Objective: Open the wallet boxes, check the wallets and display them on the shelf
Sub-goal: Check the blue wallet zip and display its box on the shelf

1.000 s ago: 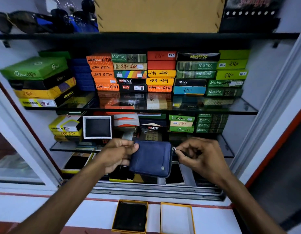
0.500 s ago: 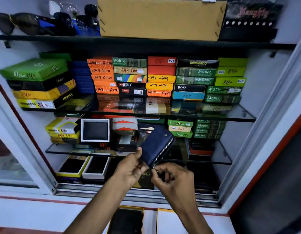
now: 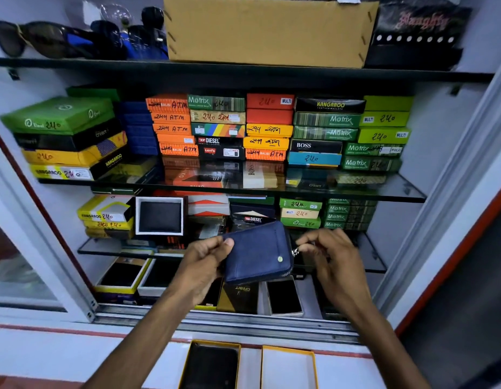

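Observation:
I hold a dark blue zip wallet (image 3: pixel 257 252) with a small round stud in front of the lower glass shelf (image 3: pixel 103 248). My left hand (image 3: pixel 204 262) grips its left edge, thumb on top. My right hand (image 3: pixel 330 256) pinches the metal zip pull (image 3: pixel 295 251) at the wallet's right edge. On the counter below lie an open yellow-rimmed box (image 3: pixel 211 364) with a black insert and its white-lined lid (image 3: pixel 288 367). An open white box showing a black wallet (image 3: pixel 160 216) stands upright on the lower shelf.
Stacks of coloured wallet boxes (image 3: pixel 269 127) fill the middle glass shelf and the lower one. Open boxes with black wallets (image 3: pixel 123 275) lie on the cabinet floor. A cardboard box (image 3: pixel 269 29) and sunglasses (image 3: pixel 47 37) sit on the top shelf. A sliding track (image 3: pixel 215 321) edges the cabinet.
The wallet has gone from tilted on edge back to flat-facing. My right hand moved from under it up to its right side, still on the zip pull.

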A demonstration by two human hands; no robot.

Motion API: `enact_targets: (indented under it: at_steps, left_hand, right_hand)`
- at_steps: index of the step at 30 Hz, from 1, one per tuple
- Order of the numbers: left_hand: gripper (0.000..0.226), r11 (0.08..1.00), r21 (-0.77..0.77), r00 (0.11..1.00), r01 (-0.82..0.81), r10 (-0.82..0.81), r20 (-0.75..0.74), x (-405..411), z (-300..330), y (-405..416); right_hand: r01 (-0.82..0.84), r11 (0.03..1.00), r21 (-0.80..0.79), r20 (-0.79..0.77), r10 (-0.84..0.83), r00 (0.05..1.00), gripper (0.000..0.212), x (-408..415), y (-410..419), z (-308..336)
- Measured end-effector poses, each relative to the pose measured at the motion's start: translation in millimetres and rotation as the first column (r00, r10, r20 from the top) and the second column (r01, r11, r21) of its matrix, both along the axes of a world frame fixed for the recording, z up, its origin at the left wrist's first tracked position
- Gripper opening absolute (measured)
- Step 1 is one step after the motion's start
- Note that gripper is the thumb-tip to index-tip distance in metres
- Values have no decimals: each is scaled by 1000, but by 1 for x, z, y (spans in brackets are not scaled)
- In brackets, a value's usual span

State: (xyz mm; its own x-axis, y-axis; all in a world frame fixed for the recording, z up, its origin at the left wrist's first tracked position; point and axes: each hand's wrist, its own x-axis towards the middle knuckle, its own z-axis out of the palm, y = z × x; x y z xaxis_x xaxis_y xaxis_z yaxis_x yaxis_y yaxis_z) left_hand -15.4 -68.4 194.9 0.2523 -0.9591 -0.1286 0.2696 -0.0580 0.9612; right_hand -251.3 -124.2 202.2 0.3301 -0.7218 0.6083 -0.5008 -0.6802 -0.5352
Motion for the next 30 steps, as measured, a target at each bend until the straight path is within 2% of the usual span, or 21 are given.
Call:
enact_targets:
  at_steps: [3, 6, 8, 11, 15, 17, 19, 22, 24, 26, 30]
  left_hand:
    - [30, 981, 24, 980, 194, -195, 49, 6, 11, 2]
    - [33, 947, 44, 946, 317, -319, 57, 0, 21, 5]
    - [34, 936, 41, 936, 348, -350, 38, -7, 25, 4]
    - [41, 933, 42, 934, 358, -358, 2, -11, 25, 3]
    - [38, 925, 91, 929, 368, -370, 3, -20, 22, 5]
    - [41, 934, 97, 939, 343, -342, -26, -25, 21, 4]
    - [37, 955, 91, 959, 284, -280, -48, -26, 20, 4]
    - [29, 982, 55, 983, 182, -181, -22, -22, 22, 8]
    - [26, 992, -26, 992, 127, -126, 27, -20, 22, 11]
    - [23, 987, -123, 991, 100, -88, 97, -21, 17, 12]
    - [35, 935, -298, 951, 195, -105, 291, -24, 0, 22]
  right_hand:
    - [-139, 990, 33, 47, 137, 989, 10, 4, -18, 13]
    - [-323, 945, 39, -2, 324, 946, 11, 19, -34, 26]
    - [-404, 912, 69, -44, 408, 912, 11, 32, -41, 27]
    - [-414, 905, 101, -24, 418, 908, 13, 44, -52, 21]
    - [-492, 863, 115, -73, 501, 862, 19, 51, -56, 15]
    - [-488, 859, 158, -2, 494, 869, 16, 48, -58, 10]
    - [-432, 861, 268, 202, 388, 899, 13, 38, -56, 4]
    - [-438, 772, 460, 487, 193, 852, 35, 9, -41, -3]
    - [-507, 686, 522, 545, 189, 817, 52, -10, -30, -8]
    - [-559, 669, 491, 571, 238, 786, 47, -20, -19, -12]
    - [-467, 819, 333, 535, 243, 809, 43, -36, 0, -25]
